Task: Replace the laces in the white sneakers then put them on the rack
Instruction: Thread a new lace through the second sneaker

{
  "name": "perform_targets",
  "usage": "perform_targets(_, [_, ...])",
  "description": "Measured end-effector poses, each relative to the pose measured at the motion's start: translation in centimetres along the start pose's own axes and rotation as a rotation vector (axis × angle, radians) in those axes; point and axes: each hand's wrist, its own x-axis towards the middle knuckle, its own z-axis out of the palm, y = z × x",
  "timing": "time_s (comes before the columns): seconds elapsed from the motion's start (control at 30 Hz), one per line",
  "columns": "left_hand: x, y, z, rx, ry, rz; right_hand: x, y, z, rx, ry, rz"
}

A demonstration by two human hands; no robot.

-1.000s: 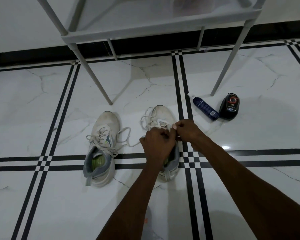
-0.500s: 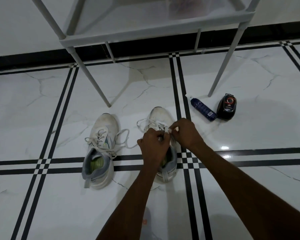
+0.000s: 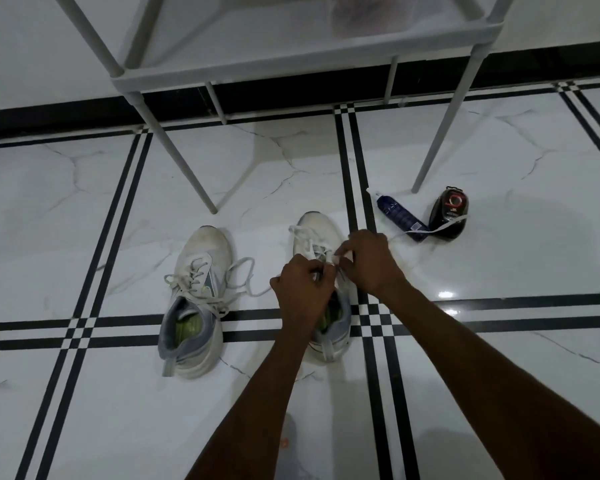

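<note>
Both my left hand (image 3: 300, 289) and right hand (image 3: 369, 259) pinch the flat white lace (image 3: 426, 231) over the right white mesh sneaker (image 3: 321, 233), steadying its eyelets; it stands on the marble-tile floor (image 3: 499, 358) below the grey metal rack (image 3: 291, 69).

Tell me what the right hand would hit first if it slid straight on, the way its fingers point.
The right hand points left across the right sneaker, so it would likely meet the left hand first; depth is unclear.
</note>
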Motion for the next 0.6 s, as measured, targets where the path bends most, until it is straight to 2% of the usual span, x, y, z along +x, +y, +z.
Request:
perform_targets(0.07, [-0.1,-0.1,0.0,0.014,-0.001,-0.002,-0.6,-0.3,0.2,0.002,0.052,0.037])
perform_targets(0.1, [-0.2,-0.1,0.0,0.017,0.006,-0.001,-0.6,0.0,-0.4,0.035,0.157,0.124])
perform_targets(0.2, [-0.1,-0.1,-0.2,0.018,0.027,0.000,0.3,1.6,-5.1,0.265,0.690,0.463])
perform_targets(0.23, [-0.1,-0.1,-0.3,0.015,0.026,-0.002,0.4,1.6,-6.6,0.251,0.810,0.490])
perform_targets(0.27, [-0.1,-0.1,-0.3,0.014,0.020,-0.003,0.5,1.6,-7.0,0.177,0.846,0.458])
perform_targets(0.3, [0.0,0.0,-0.4,0.011,0.015,-0.005,0.6,1.2,-6.9,0.128,0.796,0.374])
perform_targets(0.33, [0.0,0.1,-0.4,0.006,0.014,-0.008,0.6,0.6,-6.1,0.133,0.652,0.270])
perform_targets(0.4, [0.1,0.0,-0.4,0.000,0.014,-0.011,0.2,-0.1,-3.0,0.162,0.234,0.088])
perform_targets(0.47, [-0.1,-0.2,-0.4,0.004,0.013,-0.004,-0.8,-0.7,-0.8,0.114,-0.055,0.060])
perform_targets(0.53, [-0.1,-0.5,-0.5,0.024,0.005,-0.001,-1.0,-0.6,-0.8,0.029,-0.132,0.098])
perform_targets(0.6, [-0.2,-0.6,-0.5,0.045,0.001,-0.003,-0.7,-0.4,-2.2,-0.108,-0.193,0.239])
